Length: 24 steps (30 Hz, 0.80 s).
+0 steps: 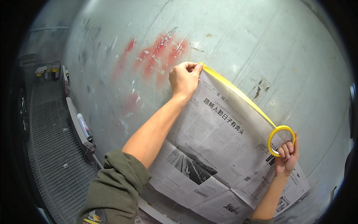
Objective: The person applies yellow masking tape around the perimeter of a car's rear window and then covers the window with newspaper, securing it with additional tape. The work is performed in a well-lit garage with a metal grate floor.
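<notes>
A newspaper sheet [227, 164] hangs in front of a pale grey wall, creased across its lower part. Along its upper edge runs a strip of yellow masking tape [238, 92]. My left hand [185, 80] pinches the tape and paper at the sheet's upper left corner. At the other end the strip leads into a roll of yellow masking tape [270, 143]. My right hand [286, 158] holds that roll, with fingers curled through its ring near the sheet's right edge. The lower part of the sheet is partly hidden by my right forearm.
Red paint smears [160, 54] and scuffs mark the wall [238, 33]. To the left lies a metal floor grating [56, 149]. A spray can [84, 127] rests on a narrow ledge along the wall's foot. Several small cans [55, 71] stand at the far left.
</notes>
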### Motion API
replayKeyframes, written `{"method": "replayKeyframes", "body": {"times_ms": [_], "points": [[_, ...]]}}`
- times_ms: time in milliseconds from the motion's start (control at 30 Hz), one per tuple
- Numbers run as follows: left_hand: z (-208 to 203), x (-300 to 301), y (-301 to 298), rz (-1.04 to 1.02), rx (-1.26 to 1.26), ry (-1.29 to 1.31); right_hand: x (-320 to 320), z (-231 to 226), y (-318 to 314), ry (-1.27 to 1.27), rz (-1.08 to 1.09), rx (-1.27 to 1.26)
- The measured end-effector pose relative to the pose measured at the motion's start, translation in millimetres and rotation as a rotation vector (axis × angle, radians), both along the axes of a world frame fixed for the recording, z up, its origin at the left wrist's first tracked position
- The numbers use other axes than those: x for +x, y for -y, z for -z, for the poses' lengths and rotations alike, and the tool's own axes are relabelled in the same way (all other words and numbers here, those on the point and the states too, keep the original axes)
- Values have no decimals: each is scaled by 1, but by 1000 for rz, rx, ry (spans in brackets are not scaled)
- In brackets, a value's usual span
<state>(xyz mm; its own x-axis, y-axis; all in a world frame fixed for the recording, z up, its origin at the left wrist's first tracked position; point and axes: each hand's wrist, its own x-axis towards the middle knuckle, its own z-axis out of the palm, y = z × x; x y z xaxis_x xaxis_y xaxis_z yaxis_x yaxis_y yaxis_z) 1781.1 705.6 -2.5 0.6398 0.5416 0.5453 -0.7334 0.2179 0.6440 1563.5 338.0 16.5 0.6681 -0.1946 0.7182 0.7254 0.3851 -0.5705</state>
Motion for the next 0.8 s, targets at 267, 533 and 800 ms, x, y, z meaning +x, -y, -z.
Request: {"method": "replayKeyframes", "body": {"times_ms": [267, 533, 800], "points": [[-6, -2, -8, 8, 30, 21, 1, -3, -2, -10, 17, 0], [-9, -6, -25, -117, 118, -52, 0, -4, -2, -38, 61, 28], [46, 14, 8, -782, 786, 467, -20, -2, 33, -14, 12, -103]]}}
